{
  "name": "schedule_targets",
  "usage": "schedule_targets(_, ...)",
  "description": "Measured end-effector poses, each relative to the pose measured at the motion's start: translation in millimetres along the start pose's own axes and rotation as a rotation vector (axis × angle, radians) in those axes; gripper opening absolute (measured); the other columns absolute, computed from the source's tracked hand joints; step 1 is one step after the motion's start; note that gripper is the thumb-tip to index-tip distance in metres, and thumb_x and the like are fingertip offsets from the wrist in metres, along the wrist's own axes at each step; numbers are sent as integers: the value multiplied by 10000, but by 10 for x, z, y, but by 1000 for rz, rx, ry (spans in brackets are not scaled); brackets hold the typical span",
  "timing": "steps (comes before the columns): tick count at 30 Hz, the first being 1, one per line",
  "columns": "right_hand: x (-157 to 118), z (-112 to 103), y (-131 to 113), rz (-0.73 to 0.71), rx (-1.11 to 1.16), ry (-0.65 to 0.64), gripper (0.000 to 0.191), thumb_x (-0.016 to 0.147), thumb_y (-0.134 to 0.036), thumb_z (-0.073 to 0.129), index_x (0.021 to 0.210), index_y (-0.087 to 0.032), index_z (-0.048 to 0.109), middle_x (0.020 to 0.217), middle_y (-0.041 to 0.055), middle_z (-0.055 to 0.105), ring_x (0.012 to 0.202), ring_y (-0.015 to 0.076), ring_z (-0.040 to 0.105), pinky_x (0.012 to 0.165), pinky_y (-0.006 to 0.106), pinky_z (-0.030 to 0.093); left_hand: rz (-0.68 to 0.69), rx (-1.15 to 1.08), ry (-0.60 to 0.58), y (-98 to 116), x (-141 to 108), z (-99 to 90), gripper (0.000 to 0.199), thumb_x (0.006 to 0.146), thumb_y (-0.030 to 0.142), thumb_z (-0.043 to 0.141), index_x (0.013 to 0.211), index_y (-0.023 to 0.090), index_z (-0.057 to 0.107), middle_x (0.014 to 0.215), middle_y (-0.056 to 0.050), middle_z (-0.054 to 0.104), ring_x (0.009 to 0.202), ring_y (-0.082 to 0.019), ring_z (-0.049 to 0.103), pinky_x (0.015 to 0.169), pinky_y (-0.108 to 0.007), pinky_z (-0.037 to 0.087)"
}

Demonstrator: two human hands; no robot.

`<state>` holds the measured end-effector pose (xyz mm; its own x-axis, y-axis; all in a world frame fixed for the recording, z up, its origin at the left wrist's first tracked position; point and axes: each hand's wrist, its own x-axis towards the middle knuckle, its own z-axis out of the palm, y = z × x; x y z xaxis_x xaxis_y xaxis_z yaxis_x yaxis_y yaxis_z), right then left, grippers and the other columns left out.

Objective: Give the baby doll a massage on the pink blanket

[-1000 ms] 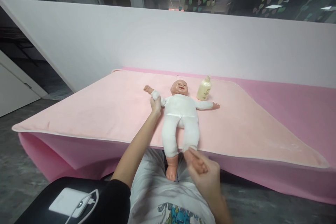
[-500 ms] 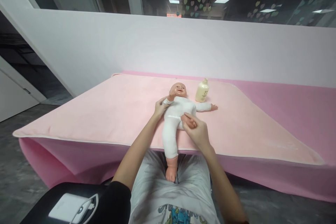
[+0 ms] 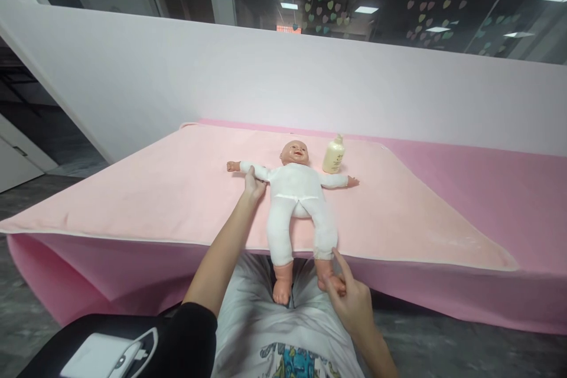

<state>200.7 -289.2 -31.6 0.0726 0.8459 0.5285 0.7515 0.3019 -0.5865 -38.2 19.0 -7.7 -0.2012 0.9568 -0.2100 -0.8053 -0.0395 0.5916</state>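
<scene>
A baby doll (image 3: 296,183) with a white cloth body lies face up, its arms spread and its legs hanging over the table's front edge. My left hand (image 3: 256,186) is closed round the doll's arm on the left side of the view, thumb on top. Lower down, my right hand (image 3: 354,301) grips the doll's foot (image 3: 325,274) on the right, thumb and index finger apart on either side of it. The fingers beneath the foot are partly hidden. A pale yellow pump bottle (image 3: 333,155) stands beside the doll's head.
A light pink mat (image 3: 177,189) covers much of the table, over a darker pink cloth (image 3: 500,189). Behind runs a white wall (image 3: 283,82) with dark glass above. A white power bank (image 3: 100,355) with a cable lies at lower left.
The doll's left-side arm has swung from its chest out to the side with my left hand. My right hand has drawn the bent leg down straight. The view has shifted slightly.
</scene>
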Motion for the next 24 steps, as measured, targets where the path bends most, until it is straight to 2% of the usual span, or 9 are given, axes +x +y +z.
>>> schedule_targets(3,212,-89,53,62,140,47,381,889,-411,496,1033,-128,708,493,-8,556,416,124,517,451,216,414,-27,-3,-11,3,-21,6,266,951,371,399,905,167,563,786,-62,651,757,-176,633,737,-322,526)
schedule_targets(7,763,-78,152,287,507,99,376,847,-473,530,844,-144,713,525,-7,538,502,139,526,508,246,443,-131,-9,-75,30,-58,12,305,954,409,383,919,164,562,792,-65,666,753,-192,650,721,-344,541)
schedule_targets(10,1179,91,233,501,750,131,329,750,-445,641,909,-164,701,725,32,659,688,174,615,641,276,508,-196,-1,-126,38,-113,41,244,937,361,427,909,161,565,711,-36,648,676,-178,643,725,-343,551)
schedule_targets(13,1459,313,253,579,873,-1,289,716,-413,686,892,-184,685,875,46,708,815,198,637,727,289,517,-257,41,-186,24,-184,81,189,904,307,484,873,146,577,629,-20,620,605,-170,631,727,-336,561)
schedule_targets(15,1592,448,236,605,958,-137,262,736,-406,673,861,-176,675,875,45,715,798,204,638,716,296,519,-303,112,-252,7,-225,97,183,879,296,523,871,127,595,675,-52,654,660,-194,662,740,-340,563)
schedule_targets(17,1731,566,225,668,1065,-212,222,768,-362,638,868,-167,670,877,44,720,790,204,646,726,301,526,-341,216,-305,-13,-250,98,170,840,266,579,886,108,618,756,-88,689,748,-221,688,767,-335,560)
schedule_targets(20,1999,739,279,844,1212,-202,155,811,-247,550,877,-160,660,847,41,722,781,191,663,764,296,540,-331,363,-318,-47,-261,84,178,745,159,665,909,98,638,801,-101,705,805,-230,698,795,-315,550)
schedule_targets(22,2198,864,371,949,1276,-190,149,824,-192,499,841,-165,644,791,37,715,739,180,665,759,291,549,-267,407,-316,-76,-258,75,246,695,95,689,934,108,630,819,-99,710,822,-232,699,808,-324,548)
schedule_targets(24,2376,998,486,991,1298,-174,152,822,-155,472,792,-179,620,731,31,702,678,172,657,734,291,556,-176,407,-308,-109,-251,68,332,666,57,701,974,130,601,853,-92,710,835,-232,698,818,-347,551)
